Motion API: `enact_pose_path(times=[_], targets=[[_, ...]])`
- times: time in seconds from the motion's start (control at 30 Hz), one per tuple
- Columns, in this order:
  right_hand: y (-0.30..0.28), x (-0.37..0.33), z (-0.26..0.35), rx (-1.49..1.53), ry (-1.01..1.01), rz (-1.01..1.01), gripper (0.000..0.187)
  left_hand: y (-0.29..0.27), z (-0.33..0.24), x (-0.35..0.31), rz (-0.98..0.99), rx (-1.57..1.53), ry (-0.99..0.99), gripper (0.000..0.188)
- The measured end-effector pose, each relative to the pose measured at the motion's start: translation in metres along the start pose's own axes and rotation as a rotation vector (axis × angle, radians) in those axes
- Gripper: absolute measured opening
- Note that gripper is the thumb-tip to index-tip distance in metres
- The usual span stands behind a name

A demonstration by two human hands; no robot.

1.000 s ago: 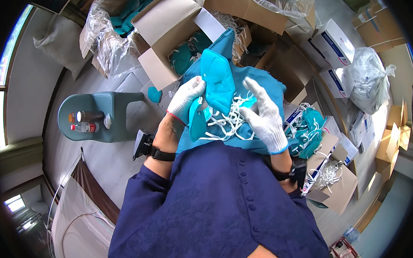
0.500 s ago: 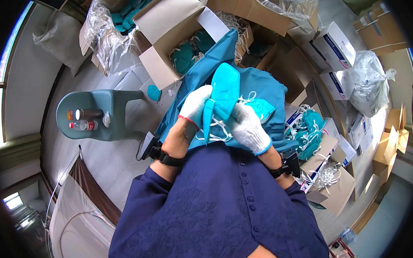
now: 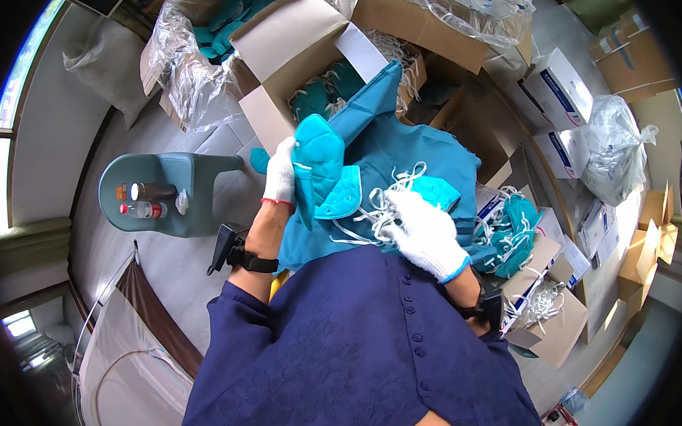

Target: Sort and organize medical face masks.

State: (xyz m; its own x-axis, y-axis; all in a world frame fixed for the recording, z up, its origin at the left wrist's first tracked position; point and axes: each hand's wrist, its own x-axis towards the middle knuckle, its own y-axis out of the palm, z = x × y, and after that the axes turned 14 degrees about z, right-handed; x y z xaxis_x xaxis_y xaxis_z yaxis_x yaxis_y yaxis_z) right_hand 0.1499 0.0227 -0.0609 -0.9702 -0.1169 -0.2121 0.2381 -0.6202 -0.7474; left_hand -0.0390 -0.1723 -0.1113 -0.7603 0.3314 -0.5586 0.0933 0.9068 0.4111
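My left hand (image 3: 280,174), in a white knit glove with a red cuff, is closed around teal face masks (image 3: 321,144) held up over a blue cloth (image 3: 369,155) on my lap. One quilted mask hangs lower, between the hands. My right hand (image 3: 427,236), in a white glove with a blue cuff, is closed on a bunch of white elastic straps (image 3: 378,217) to the right of those masks. Its fingertips are partly hidden among the straps. Another teal mask (image 3: 440,190) lies on the cloth just beyond my right hand.
An open carton (image 3: 270,119) with teal masks stands ahead. Masks with white straps (image 3: 515,232) pile at my right, above a box of loose straps (image 3: 541,305). A grey-green stool (image 3: 202,173) with bottles is at the left. White boxes (image 3: 555,89) and a plastic bag (image 3: 612,152) stand far right.
My left hand has moved left with the masks, and they have spread apart. My right hand has drawn away from them to the right and is now at the white straps.
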Motion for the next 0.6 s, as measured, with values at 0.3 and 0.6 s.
enact_pose_path(times=[0.3,0.6], targets=[[0.003,0.053,0.007,0.720,0.196,-0.260,0.034,0.038,0.016,-0.034,0.313,0.718,0.161,0.030],[0.019,0.038,0.059,0.053,-0.293,-0.174,0.041,0.007,0.072,0.007,0.276,-0.556,-0.028,0.047]])
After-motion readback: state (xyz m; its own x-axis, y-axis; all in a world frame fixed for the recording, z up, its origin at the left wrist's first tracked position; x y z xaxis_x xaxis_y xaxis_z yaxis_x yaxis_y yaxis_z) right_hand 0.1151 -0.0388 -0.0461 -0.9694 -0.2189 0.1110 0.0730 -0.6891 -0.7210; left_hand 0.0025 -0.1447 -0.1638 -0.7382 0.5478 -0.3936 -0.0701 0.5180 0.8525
